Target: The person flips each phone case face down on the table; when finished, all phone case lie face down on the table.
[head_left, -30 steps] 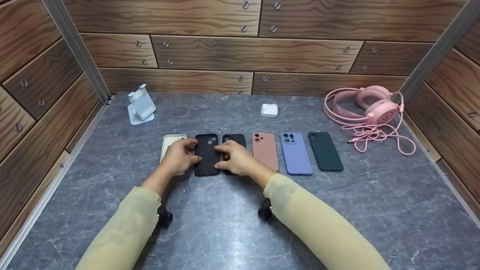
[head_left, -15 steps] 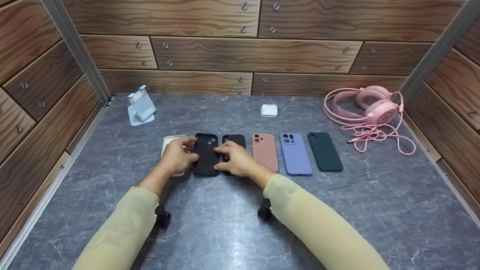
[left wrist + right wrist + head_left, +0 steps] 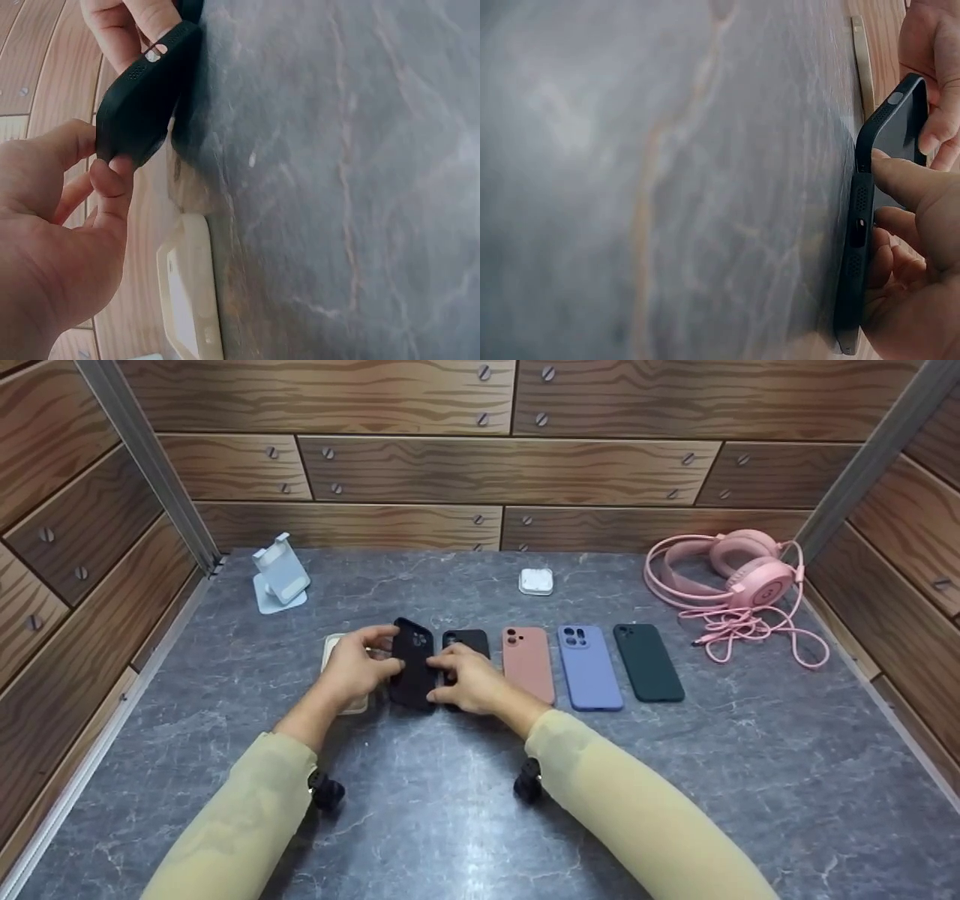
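An upturned black phone case (image 3: 412, 682) is tilted up on its right long edge, its hollow inside facing up. My left hand (image 3: 352, 667) pinches its raised left edge between thumb and fingers. In the left wrist view the case (image 3: 135, 112) slants away from the table, its end with a port opening showing. My right hand (image 3: 469, 682) holds the low right edge with thumb and index finger. Under that hand lies a second black phone case (image 3: 474, 641), partly hidden. A cream phone case (image 3: 331, 645) lies on the table, mostly covered by my left hand.
To the right, pink (image 3: 529, 660), lavender (image 3: 592, 675) and dark green (image 3: 649, 664) phone cases continue the row. Behind stand a light blue phone stand (image 3: 283, 574), a small white case (image 3: 535, 580) and pink headphones (image 3: 757, 577) with a coiled cable. Wood-patterned walls enclose the table.
The black phone case lay flat a second ago; my left hand has raised its left edge, so it now tilts toward the right. My right hand has stayed nearly still.
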The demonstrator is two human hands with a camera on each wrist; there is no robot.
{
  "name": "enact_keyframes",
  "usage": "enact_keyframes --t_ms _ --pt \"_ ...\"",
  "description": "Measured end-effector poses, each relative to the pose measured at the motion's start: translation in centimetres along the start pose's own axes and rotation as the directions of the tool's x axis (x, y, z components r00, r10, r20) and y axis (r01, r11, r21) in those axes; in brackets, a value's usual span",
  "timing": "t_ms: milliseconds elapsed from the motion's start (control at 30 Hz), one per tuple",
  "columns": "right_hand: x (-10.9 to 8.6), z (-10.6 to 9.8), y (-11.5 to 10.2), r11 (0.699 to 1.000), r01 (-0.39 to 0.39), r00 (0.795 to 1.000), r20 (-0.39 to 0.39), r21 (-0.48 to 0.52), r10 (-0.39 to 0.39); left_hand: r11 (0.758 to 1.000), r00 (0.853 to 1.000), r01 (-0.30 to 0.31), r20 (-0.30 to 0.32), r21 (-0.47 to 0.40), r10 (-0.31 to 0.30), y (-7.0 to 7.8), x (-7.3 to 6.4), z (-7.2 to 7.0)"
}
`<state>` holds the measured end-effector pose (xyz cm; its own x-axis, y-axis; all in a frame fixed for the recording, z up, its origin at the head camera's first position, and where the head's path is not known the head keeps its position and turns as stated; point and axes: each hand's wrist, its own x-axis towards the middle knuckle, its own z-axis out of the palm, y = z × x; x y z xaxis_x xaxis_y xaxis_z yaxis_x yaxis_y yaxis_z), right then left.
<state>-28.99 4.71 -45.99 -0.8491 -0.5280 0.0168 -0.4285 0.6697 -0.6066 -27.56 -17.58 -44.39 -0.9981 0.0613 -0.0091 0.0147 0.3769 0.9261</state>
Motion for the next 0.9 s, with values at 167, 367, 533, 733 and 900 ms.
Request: enact_keyframes --t_ms 167,367,533,733,900 --pt "0.0 0.0 0.1 1.000 0.018 1.000 -0.002 0.003 -0.018 1.000 1.000 -0.013 -0.002 0.006 0.013 0.1 0.0 0.2" --pt "0.2 -0.5 0.4 0.994 0.035 0.999 0.001 0.104 -0.035 0.999 0.999 -0.035 -0.028 -0.013 0.034 0.4 -0.2 0.5" --pt "0.3 -1.2 0.4 0.936 0.019 1.000 0.010 0.351 -0.023 1.000 0.999 -0.022 -0.041 -0.022 0.021 0.4 -0.3 0.6" --pt "0.6 -1.5 0.1 0.788 -0.117 0.993 0.086 0.604 0.081 0.999 0.998 -0.027 -0.050 -0.032 0.026 0.2 -0.4 0.9" --pt "0.9 -1.5 0.0 0.601 -0.234 0.972 0.172 0.764 0.160 0.999 0.999 -0.023 -0.045 -0.044 0.021 0.4 -0.4 1.2"
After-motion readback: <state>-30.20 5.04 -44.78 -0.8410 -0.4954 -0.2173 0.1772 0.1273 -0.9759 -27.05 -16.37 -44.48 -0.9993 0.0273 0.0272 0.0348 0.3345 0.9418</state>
